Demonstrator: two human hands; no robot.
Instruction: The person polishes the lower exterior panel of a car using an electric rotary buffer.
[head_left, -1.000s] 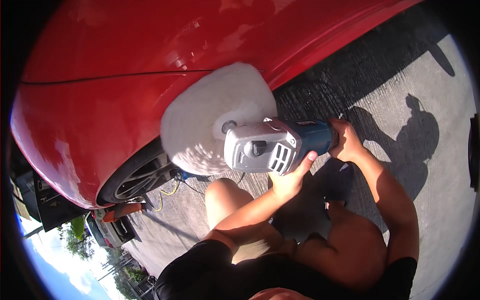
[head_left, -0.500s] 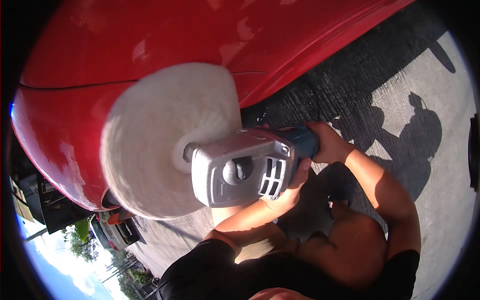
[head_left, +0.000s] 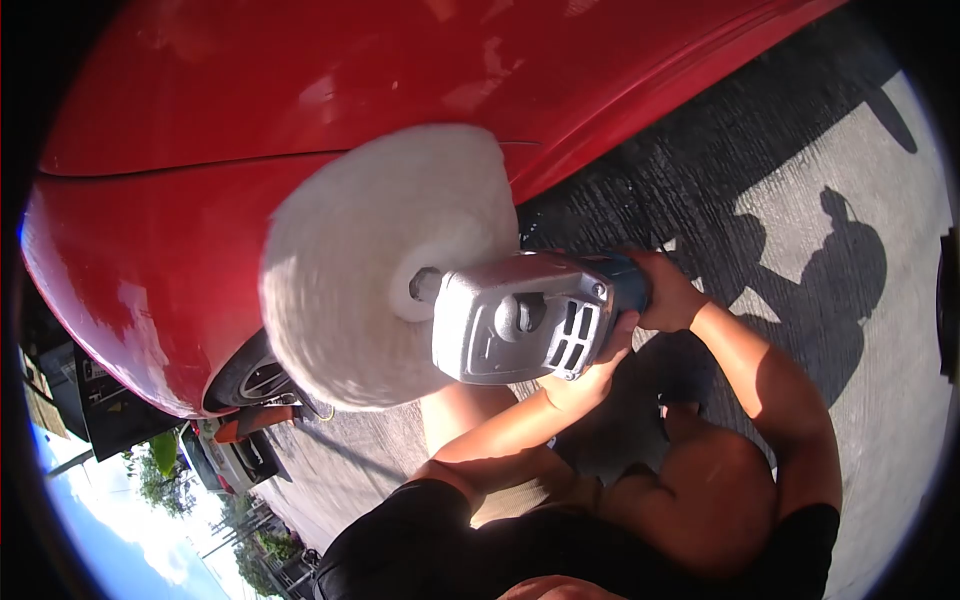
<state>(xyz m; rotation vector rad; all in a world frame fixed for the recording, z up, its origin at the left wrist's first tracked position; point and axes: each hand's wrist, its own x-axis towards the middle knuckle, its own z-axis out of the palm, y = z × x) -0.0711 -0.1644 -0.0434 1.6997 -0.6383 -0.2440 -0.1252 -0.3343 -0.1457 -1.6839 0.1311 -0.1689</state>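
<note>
A car polisher (head_left: 510,320) with a silver gear housing and a blue body spans the middle of the view. Its large white wool pad (head_left: 360,280) is blurred at the rim and lies against the lower side of a red car body (head_left: 300,80). My left hand (head_left: 592,380) is closed around the polisher near the vented housing; most of its fingers are hidden beneath. Farther back, my right hand (head_left: 668,292) wraps the blue rear part of the tool.
A wheel (head_left: 250,378) shows under the red bodywork, with an orange object (head_left: 255,422) close by. Another vehicle (head_left: 225,455) stands at lower left. My bent knee (head_left: 700,480) is below my right forearm. Shadows fall on the rough concrete ground (head_left: 840,250).
Both hands have shifted the polisher and its pad to the right and slightly upward along the red panel. More of the wheel now shows beside the pad.
</note>
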